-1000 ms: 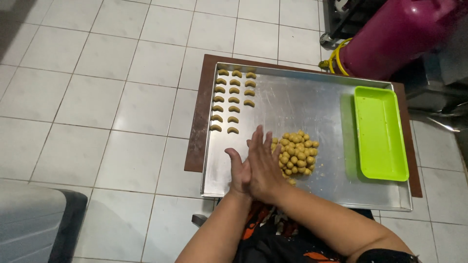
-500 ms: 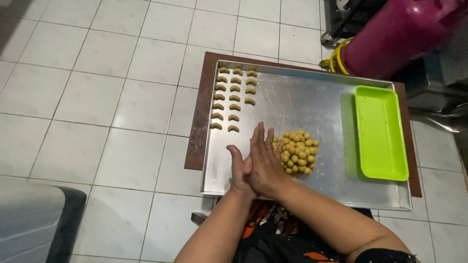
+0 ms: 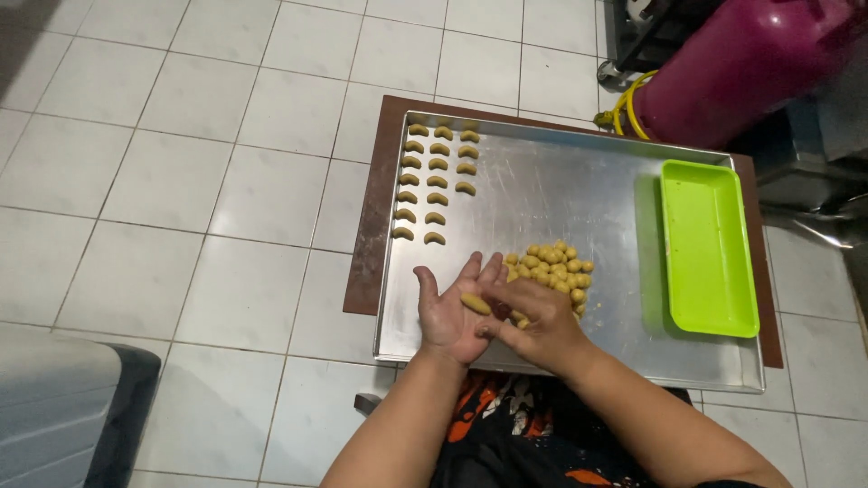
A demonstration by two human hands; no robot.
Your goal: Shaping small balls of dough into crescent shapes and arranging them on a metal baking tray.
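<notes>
A moment ago both palms were pressed flat together; now the left hand (image 3: 452,316) lies open, palm up, with a small roll of dough (image 3: 476,304) resting on it. The right hand (image 3: 533,330) has slid off toward 3 o'clock, fingers loosely curled, gripping nothing. Both hover over the metal tray (image 3: 561,190), the pile of dough balls (image 3: 553,269) at 1 o'clock.

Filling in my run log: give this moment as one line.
left hand: open, dough piece on palm | right hand: over left palm | dough balls, shaped pieces on metal tray
</notes>
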